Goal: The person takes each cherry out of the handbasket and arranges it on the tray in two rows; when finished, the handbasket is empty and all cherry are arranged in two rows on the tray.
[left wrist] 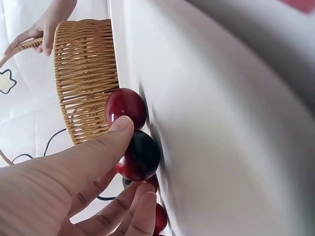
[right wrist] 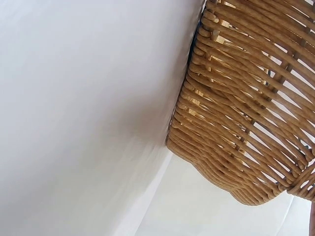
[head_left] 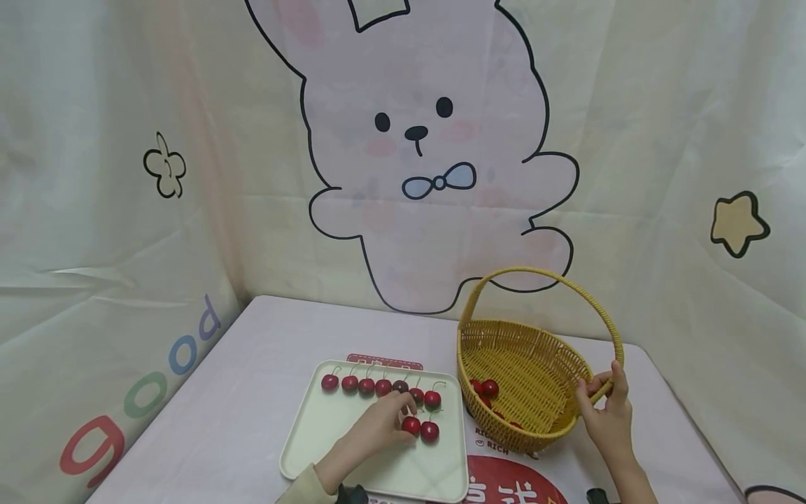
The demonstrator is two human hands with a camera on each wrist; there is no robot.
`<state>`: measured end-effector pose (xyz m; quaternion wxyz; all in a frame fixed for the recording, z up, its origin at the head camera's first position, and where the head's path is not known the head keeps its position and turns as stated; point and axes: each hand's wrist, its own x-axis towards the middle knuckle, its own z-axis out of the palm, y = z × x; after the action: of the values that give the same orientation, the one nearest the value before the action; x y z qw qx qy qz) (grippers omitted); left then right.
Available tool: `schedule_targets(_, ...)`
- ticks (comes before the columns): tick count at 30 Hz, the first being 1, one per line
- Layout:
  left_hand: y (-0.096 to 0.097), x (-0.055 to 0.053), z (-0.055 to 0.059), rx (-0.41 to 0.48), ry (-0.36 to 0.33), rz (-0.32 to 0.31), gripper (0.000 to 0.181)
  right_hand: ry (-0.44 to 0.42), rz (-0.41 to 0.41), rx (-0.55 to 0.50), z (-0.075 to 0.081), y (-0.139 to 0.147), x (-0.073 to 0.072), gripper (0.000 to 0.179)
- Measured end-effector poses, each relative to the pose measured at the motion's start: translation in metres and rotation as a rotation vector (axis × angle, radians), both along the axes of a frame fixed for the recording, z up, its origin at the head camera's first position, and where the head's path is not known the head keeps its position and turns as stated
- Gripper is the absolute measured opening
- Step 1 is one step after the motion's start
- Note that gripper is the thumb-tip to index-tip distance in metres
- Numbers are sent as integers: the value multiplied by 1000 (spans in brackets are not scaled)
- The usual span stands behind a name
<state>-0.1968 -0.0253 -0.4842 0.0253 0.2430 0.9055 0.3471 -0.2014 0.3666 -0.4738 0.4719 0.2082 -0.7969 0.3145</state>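
Observation:
My left hand (head_left: 380, 425) is low over a cream tray (head_left: 359, 458), thumb and fingertips around a red cherry (head_left: 411, 425). In the left wrist view this cherry (left wrist: 139, 156) looks dark on one side and sits between the thumb (left wrist: 120, 124) and the curled fingers. Right beside it is a second cherry (head_left: 430, 432) with a stem. Farther back on the tray runs a row of several cherries (head_left: 366, 386). My right hand (head_left: 609, 413) grips a yellow wicker basket (head_left: 529, 378) where the handle meets the rim. A few cherries (head_left: 490, 388) lie inside the basket.
The basket stands just right of the tray, its tall arched handle (head_left: 535, 269) rising above it. Beneath both lies a red-and-white printed sheet (head_left: 510, 483) on the white table (head_left: 252, 392). Printed curtains (head_left: 693, 140) enclose the table at the back and sides.

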Motion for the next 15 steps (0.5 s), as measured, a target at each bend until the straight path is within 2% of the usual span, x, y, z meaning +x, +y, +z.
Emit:
schedule_targets(6, -1, 1, 8, -4, 19, 5, 38, 1, -2, 0, 0, 0, 0, 60)
schedule_targets(15, 1, 0, 16, 30, 61, -33, 35, -3, -4, -3, -1, 0, 0, 61)
